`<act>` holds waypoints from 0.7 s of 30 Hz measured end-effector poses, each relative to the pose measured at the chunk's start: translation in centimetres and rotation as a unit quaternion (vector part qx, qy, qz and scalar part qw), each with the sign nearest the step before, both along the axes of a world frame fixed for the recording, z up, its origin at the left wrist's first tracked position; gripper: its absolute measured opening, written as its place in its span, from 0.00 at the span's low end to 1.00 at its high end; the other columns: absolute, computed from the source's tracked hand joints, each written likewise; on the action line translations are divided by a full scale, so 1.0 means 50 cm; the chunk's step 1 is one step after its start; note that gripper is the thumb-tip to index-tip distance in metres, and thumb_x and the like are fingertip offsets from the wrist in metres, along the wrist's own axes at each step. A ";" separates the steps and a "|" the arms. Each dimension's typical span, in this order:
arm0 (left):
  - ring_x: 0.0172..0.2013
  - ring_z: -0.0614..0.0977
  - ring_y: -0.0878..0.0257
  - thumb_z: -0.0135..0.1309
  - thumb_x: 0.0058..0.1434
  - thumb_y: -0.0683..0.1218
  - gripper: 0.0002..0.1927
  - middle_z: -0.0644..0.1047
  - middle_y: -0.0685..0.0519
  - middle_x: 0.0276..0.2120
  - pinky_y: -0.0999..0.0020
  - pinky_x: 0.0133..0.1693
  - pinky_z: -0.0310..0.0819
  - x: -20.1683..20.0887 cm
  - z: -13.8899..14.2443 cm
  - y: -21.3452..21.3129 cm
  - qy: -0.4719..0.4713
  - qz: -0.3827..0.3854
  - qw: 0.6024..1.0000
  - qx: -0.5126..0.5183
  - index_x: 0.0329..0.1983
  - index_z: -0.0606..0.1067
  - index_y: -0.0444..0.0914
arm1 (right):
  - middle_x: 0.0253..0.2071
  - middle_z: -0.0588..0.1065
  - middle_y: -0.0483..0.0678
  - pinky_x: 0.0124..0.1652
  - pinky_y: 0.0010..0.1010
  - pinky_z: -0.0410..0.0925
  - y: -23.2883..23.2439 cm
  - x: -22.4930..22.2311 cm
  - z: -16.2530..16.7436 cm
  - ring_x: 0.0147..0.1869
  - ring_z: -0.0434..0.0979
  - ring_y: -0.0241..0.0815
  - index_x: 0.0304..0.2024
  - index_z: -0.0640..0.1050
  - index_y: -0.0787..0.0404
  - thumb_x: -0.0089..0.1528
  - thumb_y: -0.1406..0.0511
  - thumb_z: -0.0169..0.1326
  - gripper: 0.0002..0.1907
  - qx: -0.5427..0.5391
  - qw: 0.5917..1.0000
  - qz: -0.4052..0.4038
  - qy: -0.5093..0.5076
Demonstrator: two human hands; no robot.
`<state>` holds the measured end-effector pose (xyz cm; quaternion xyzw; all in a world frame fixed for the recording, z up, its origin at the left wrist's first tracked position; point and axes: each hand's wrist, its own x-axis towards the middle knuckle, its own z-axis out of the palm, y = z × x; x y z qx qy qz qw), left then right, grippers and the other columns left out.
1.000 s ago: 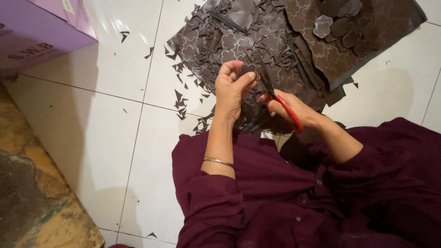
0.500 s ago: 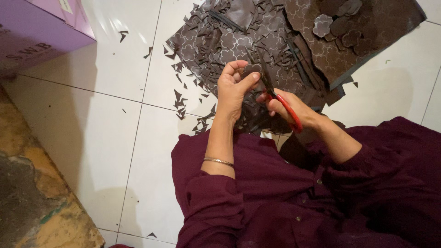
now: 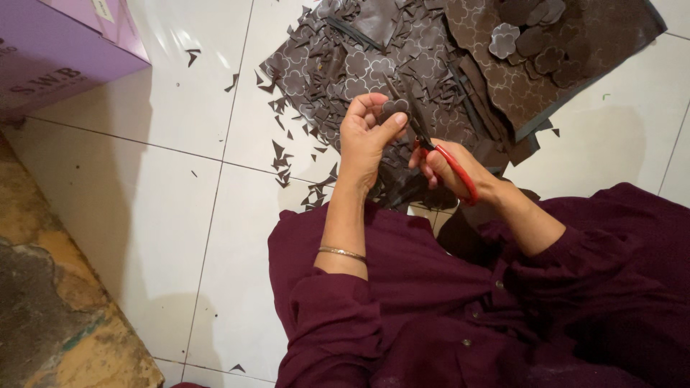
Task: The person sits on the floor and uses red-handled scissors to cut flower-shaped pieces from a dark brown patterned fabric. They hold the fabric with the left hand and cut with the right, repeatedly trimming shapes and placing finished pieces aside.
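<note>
Since the earlier frames the left hand (image 3: pixel 366 136) has turned the small dark cut-out piece (image 3: pixel 394 109) a little between thumb and fingers, and the red-handled scissors (image 3: pixel 447 164) have worked further round its edge; everything else lies as it did.

Taking the pile of dark patterned sheet (image 3: pixel 374 65) as the landmark: far to its left, at the top corner of the view, stands a purple cardboard box (image 3: pixel 57 50). Below the box, a rough brown-and-grey slab (image 3: pixel 50 302) meets the white tiled floor (image 3: pixel 158 187). Between box and pile the tiles carry a loose spray of tiny dark offcuts (image 3: pixel 287 158).

Just in front of the pile, the left hand's grip is pinched on the cut-out piece, held up off the floor. Beside it the right hand (image 3: pixel 453 169) is clenched through the scissor handles, blades at the piece's edge.

To the right of the pile lies a larger uncut sheet (image 3: pixel 575 50) printed with flower outlines, with a few finished flower shapes (image 3: pixel 528 36) resting on it.

By my reading, the work is partway: several shapes are out and much trimming litter has fallen, yet many outlined flowers remain uncut on both sheets. The maroon sleeves (image 3: pixel 467 302) fill the lower right.
</note>
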<state>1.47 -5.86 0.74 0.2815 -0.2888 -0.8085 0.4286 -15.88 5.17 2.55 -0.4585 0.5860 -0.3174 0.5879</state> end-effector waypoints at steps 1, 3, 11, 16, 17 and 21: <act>0.40 0.81 0.66 0.63 0.60 0.35 0.19 0.79 0.51 0.42 0.72 0.41 0.81 0.001 0.000 0.000 -0.005 0.000 1.000 0.000 0.52 0.70 0.36 | 0.27 0.67 0.41 0.34 0.27 0.68 0.000 0.000 0.000 0.30 0.67 0.33 0.43 0.74 0.64 0.63 0.34 0.44 0.40 0.012 1.000 -0.004 0.006; 0.40 0.81 0.67 0.63 0.60 0.35 0.20 0.79 0.51 0.42 0.72 0.41 0.81 0.002 0.001 -0.001 -0.014 0.000 1.000 0.000 0.52 0.70 0.36 | 0.26 0.67 0.41 0.33 0.27 0.68 0.000 -0.001 0.001 0.29 0.67 0.33 0.42 0.74 0.64 0.62 0.33 0.44 0.40 0.020 1.000 -0.007 0.009; 0.39 0.81 0.66 0.62 0.60 0.35 0.20 0.79 0.50 0.41 0.71 0.40 0.80 -0.001 -0.003 -0.001 -0.014 0.009 1.000 -0.010 0.53 0.70 0.35 | 0.24 0.66 0.40 0.29 0.26 0.66 0.002 -0.006 0.009 0.26 0.67 0.32 0.38 0.74 0.62 0.62 0.34 0.42 0.38 0.011 1.000 -0.002 0.012; 0.39 0.81 0.66 0.62 0.62 0.35 0.18 0.78 0.50 0.41 0.72 0.42 0.80 -0.012 -0.006 0.008 -0.004 0.017 1.000 -0.018 0.53 0.70 0.35 | 0.24 0.67 0.40 0.28 0.25 0.65 0.009 0.008 0.010 0.26 0.67 0.32 0.37 0.74 0.61 0.63 0.35 0.41 0.37 0.009 1.000 -0.025 0.016; 0.39 0.81 0.66 0.61 0.62 0.34 0.18 0.78 0.50 0.42 0.72 0.42 0.80 -0.013 -0.007 0.009 0.000 0.020 1.000 -0.020 0.53 0.70 0.35 | 0.24 0.67 0.40 0.28 0.25 0.65 0.011 0.011 0.009 0.26 0.67 0.32 0.37 0.74 0.61 0.64 0.35 0.41 0.36 0.006 0.999 -0.031 0.016; 0.40 0.80 0.67 0.61 0.62 0.34 0.17 0.77 0.51 0.42 0.72 0.42 0.80 -0.019 -0.007 0.013 0.012 0.027 0.999 -0.018 0.52 0.70 0.35 | 0.24 0.67 0.41 0.28 0.25 0.65 0.014 0.021 0.001 0.25 0.67 0.32 0.37 0.72 0.61 0.63 0.34 0.41 0.37 -0.002 0.999 -0.050 0.011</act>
